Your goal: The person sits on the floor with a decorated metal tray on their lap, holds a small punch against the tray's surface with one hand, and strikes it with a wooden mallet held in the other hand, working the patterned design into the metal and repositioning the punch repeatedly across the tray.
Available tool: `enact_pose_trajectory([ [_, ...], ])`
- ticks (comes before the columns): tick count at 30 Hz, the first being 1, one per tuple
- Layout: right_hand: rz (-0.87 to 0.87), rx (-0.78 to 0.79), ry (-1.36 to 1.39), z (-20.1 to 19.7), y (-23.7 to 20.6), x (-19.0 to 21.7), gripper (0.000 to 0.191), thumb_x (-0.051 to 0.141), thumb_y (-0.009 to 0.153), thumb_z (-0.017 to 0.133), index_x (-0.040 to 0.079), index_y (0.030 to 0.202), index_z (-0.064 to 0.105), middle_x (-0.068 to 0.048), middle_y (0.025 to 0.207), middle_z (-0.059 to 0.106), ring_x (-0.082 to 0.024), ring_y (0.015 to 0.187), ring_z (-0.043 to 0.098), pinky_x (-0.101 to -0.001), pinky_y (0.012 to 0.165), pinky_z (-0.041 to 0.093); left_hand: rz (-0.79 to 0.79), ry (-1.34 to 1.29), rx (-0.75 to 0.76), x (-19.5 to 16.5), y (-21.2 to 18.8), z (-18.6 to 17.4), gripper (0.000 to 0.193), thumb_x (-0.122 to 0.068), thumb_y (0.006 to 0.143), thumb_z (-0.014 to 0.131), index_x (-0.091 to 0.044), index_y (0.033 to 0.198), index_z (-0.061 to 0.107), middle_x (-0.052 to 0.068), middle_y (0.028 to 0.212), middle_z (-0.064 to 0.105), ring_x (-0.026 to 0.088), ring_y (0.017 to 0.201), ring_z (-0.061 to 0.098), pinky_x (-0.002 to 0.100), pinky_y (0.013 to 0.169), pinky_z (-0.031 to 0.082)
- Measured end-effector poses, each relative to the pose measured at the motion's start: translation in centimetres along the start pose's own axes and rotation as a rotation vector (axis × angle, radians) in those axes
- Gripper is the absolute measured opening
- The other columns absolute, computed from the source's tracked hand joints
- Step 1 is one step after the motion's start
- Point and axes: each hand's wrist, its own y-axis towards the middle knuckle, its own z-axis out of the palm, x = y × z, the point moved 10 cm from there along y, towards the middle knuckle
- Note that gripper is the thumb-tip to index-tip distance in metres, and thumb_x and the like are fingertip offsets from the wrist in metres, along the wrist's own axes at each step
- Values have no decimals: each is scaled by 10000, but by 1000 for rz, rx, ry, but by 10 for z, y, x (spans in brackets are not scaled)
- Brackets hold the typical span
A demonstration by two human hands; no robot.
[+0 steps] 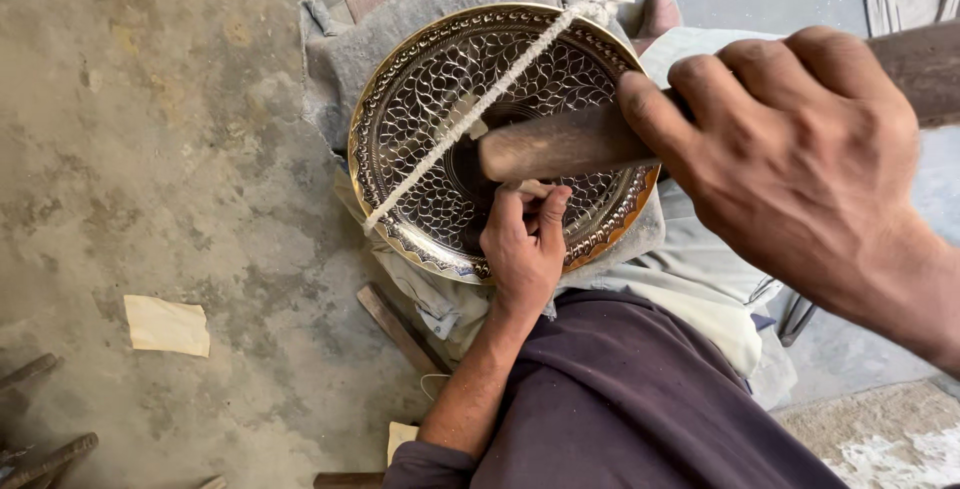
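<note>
a round brass plate (pixel 420 99), cut all over with a leaf-like pattern and edged with a decorated rim, lies tilted on a grey cloth (pixel 345 54) spread across the person's lap, a little above the middle of the view. a white twisted cord (pixel 500 84) runs taut over its face from about 1 o'clock on the rim down to about 8 o'clock.

the left hand (pixel 522 244) rests on the plate near its 5 o'clock edge, coming up from the bottom of the view along a bare forearm. its fingers (pixel 540 199) are pressed together and curled in, pinching something small against the plate's dark centre; what it is cannot be made out.

the right hand (pixel 800 159) is large and close to the camera at 3 o'clock of the view. its fingers (pixel 650 114) are wrapped tight round a thick, dark wooden handle (pixel 570 144), whose blunt end hangs over the plate's centre, just above the left hand's fingertips. whether that end touches the plate cannot be told.

a bare foot (pixel 660 4) shows just past the plate's rim at 1 o'clock. on the concrete floor (pixel 150 129), a scrap of pale paper (pixel 167 326) lies at 8 o'clock of the view, well apart from the plate, and a flat wooden strip (pixel 395 324) lies just below the cloth at 6 o'clock.
</note>
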Motion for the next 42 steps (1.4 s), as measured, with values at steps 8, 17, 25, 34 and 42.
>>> enact_pose_trajectory([
  [8, 206, 193, 74, 28, -32, -29, 426, 147, 897, 680, 190, 1320, 704, -55, 1022, 748, -215, 906, 702, -374, 861, 509, 190, 120, 216, 1, 15, 15, 269, -313, 1009, 694, -64, 1079, 618, 15, 930, 701, 133, 831, 725, 284, 671, 608],
  [17, 553, 216, 302, 74, -124, -45, 529, 50, 858, 673, 99, 1384, 684, -116, 1041, 710, -255, 877, 656, -429, 865, 466, 340, 183, 574, -24, 32, 41, 343, -284, 966, 700, -75, 1222, 607, 99, 930, 681, 288, 812, 721, 393, 656, 603],
  [25, 790, 8, 426, 82, -183, -32, 478, 10, 868, 644, 58, 1344, 635, -151, 1037, 681, -330, 946, 649, -449, 910, 474, 376, 241, 811, -53, 41, 53, 330, -188, 929, 739, -129, 1229, 616, 122, 961, 671, 371, 871, 705, 458, 672, 578],
  [34, 1069, -129, 785, 102, -207, -23, 445, 12, 852, 697, -3, 1251, 499, -158, 1065, 710, -288, 960, 698, -423, 847, 555, 498, 361, 985, -58, 34, 76, 282, -139, 929, 746, -148, 1184, 625, 87, 940, 670, 349, 863, 709, 463, 680, 576],
  [42, 592, 55, 290, 97, -135, -34, 294, 25, 1048, 688, 107, 1330, 695, -118, 1008, 716, -249, 815, 614, -456, 770, 490, 370, 231, 662, -38, 40, 39, 305, -137, 945, 740, -109, 1232, 642, 95, 949, 675, 289, 812, 728, 388, 672, 617],
])
